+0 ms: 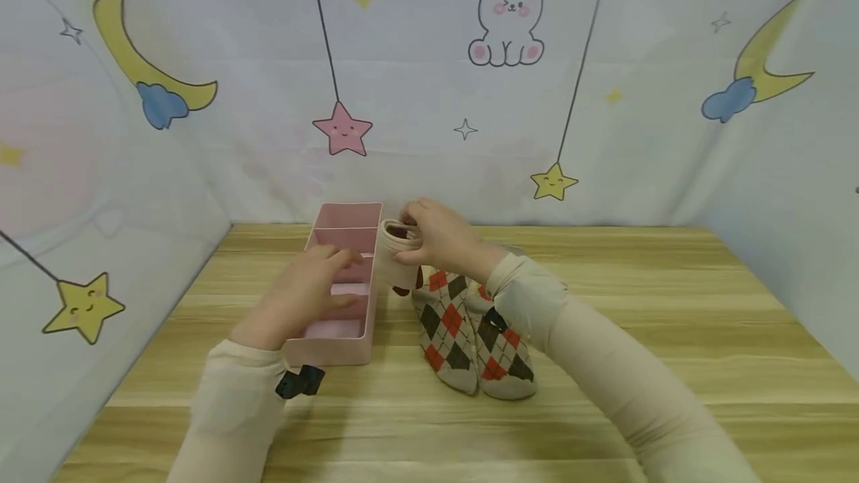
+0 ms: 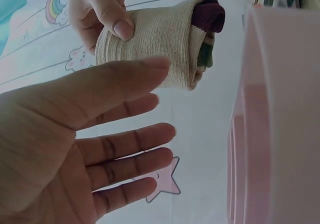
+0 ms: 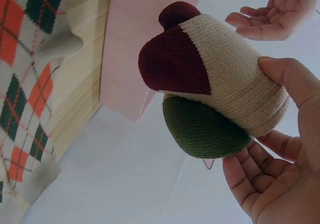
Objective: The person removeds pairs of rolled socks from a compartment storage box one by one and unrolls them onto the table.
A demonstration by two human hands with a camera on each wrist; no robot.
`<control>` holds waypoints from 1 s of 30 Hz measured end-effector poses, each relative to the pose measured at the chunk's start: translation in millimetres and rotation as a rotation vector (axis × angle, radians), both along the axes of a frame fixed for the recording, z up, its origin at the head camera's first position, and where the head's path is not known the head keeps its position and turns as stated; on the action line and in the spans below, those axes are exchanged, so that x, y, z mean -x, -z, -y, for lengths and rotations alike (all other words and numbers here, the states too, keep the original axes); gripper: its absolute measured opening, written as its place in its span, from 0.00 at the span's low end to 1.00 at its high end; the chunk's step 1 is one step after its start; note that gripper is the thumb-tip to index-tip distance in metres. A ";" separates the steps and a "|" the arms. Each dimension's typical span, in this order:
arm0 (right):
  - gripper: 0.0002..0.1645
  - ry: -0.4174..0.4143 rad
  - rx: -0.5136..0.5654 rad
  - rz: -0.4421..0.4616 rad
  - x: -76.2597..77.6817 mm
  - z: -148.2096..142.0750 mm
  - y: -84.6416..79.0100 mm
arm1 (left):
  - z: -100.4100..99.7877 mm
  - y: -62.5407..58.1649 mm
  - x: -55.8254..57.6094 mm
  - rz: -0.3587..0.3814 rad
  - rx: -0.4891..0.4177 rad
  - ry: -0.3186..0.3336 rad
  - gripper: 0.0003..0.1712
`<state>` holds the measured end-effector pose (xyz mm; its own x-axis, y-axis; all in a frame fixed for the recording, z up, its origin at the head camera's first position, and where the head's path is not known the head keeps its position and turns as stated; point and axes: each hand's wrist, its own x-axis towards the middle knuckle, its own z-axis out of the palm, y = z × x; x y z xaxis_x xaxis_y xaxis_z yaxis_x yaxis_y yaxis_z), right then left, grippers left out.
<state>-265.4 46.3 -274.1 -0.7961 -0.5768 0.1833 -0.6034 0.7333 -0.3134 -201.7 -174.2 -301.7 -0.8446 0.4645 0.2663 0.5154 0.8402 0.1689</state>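
Note:
My right hand (image 1: 446,238) pinches a rolled bundle of socks (image 3: 225,69) by its folded cuff, thumb on one side and fingers on the other. The bundle is cream and ribbed, with maroon and dark green ends showing in the right wrist view. It is held up beside the right wall of a pink divided box (image 1: 335,352). Over the box's near compartments is my left hand (image 1: 305,293), fingers spread and holding nothing. In the left wrist view its thumb overlaps the sock bundle (image 2: 155,39).
A pair of argyle socks (image 1: 446,323) in red, dark green and beige lies flat on the wooden table (image 1: 416,438), right of the box and partly under my right forearm. Behind the table hangs a white curtain (image 1: 429,162) with cartoon prints.

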 end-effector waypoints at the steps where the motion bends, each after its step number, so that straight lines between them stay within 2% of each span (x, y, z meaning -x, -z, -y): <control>1: 0.30 0.004 -0.010 -0.011 -0.7 -3.5 0.8 | -2.9 1.0 0.0 -0.016 0.002 0.005 0.25; 8: 0.29 0.014 -0.040 -0.041 -8.8 -25.6 6.3 | -24.0 10.1 -0.3 -0.102 0.009 0.020 0.25; 16: 0.29 0.090 -0.085 -0.032 -19.7 -47.5 12.3 | -44.6 21.6 -1.7 -0.214 -0.029 0.071 0.25; 23: 0.29 0.122 -0.087 -0.062 -29.9 -65.3 20.3 | -58.2 28.5 -3.5 -0.241 -0.021 0.089 0.24; 30: 0.30 0.160 -0.050 -0.038 -39.4 -84.0 27.2 | -68.6 34.1 -4.6 -0.213 -0.015 0.104 0.25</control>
